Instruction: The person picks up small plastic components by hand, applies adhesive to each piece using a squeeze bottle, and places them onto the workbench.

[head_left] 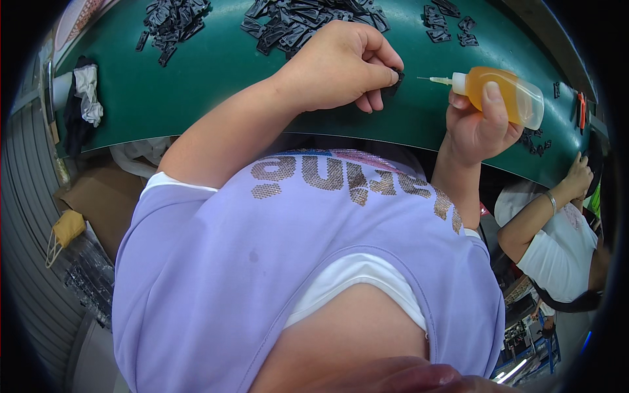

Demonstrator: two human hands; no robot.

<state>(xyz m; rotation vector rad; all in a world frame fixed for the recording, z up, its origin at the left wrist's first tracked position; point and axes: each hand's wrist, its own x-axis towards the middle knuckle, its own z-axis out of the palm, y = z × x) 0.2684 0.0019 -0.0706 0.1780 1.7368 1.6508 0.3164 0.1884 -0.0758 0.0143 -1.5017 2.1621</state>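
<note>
My left hand (pixel 344 69) pinches a small black plastic part (pixel 394 84) between thumb and fingers, above the green tabletop (pixel 216 72). Much of that part is hidden by the fingers. In my right hand (pixel 481 131) lies a clear squeeze bottle (pixel 514 98) of amber liquid, tipped sideways with its thin needle nozzle (pixel 440 80) facing the part. A short gap separates the needle's tip from the part. Beyond my left hand is a heap of black plastic parts (pixel 282 29).
Another black heap (pixel 173 26) lies far left, with a few parts (pixel 438 23) far right. Small black pieces (pixel 538 143) sit beyond the bottle, near red-handled pliers (pixel 581 111). White cloth (pixel 88 95) hangs at the left edge. A co-worker's arm (pixel 544 216) rests at the right.
</note>
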